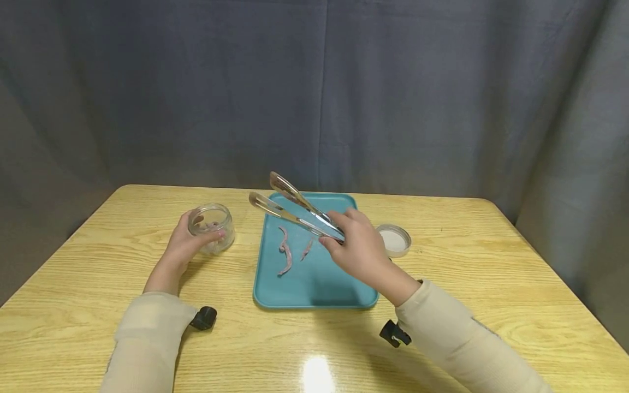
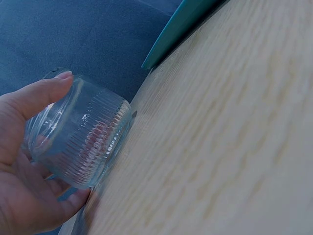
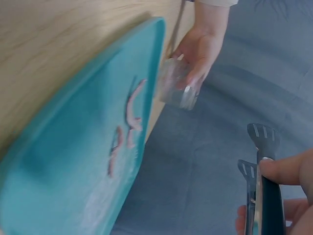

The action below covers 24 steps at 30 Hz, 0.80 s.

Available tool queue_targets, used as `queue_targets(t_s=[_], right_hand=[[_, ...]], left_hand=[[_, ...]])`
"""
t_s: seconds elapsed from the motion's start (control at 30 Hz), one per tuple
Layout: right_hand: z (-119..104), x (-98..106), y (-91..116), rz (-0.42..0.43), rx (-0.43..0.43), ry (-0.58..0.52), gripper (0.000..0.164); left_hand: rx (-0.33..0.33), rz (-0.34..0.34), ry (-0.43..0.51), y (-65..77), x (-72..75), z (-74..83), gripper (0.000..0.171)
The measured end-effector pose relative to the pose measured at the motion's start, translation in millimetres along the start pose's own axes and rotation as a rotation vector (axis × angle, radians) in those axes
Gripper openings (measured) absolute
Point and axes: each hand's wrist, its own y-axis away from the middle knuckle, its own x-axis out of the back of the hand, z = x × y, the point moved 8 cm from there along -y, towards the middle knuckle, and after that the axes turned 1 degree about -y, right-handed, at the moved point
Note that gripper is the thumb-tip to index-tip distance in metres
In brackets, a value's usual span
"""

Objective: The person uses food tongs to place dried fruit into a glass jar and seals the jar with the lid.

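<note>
My left hand (image 1: 189,240) grips a ribbed glass jar (image 1: 223,232) that stands without its lid on the table, left of the tray. Something pinkish lies at the bottom of the jar (image 2: 100,134), seen through its wall. In my right hand (image 1: 361,245) is a pair of metal tongs (image 1: 300,210), raised over the tray. The two arms of the tongs (image 3: 259,171) are spread apart, with nothing between their tips. On the teal tray (image 1: 319,284) lie a longer pinkish strip (image 1: 286,254) and a shorter one (image 1: 307,248), which look like thin pieces of meat.
A round jar lid (image 1: 394,240) lies on the table to the right of the tray, its pale inside facing up. The wooden table (image 1: 491,284) reaches back to a dark grey curtain (image 1: 314,98).
</note>
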Motion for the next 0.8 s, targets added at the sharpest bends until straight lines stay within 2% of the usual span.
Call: queue_targets(t_s=[0.4,0.67,0.8], right_hand=[[35,-14,25,-0.137,-0.057,0.078,0.042],[38,-29,31,-0.21,-0.008,0.155,0.035],[40,-35,32,-0.246,-0.037,0.162,0.031]], left_hand=[[-0.007,-0.002,-0.003,-2.6,-3.5,0.8,0.097],[-0.003,0.001,-0.005,-1.0,-2.9,2.7,0.097],[0.002,0.003,-0.015,-0.6,-3.1,2.4,0.097]])
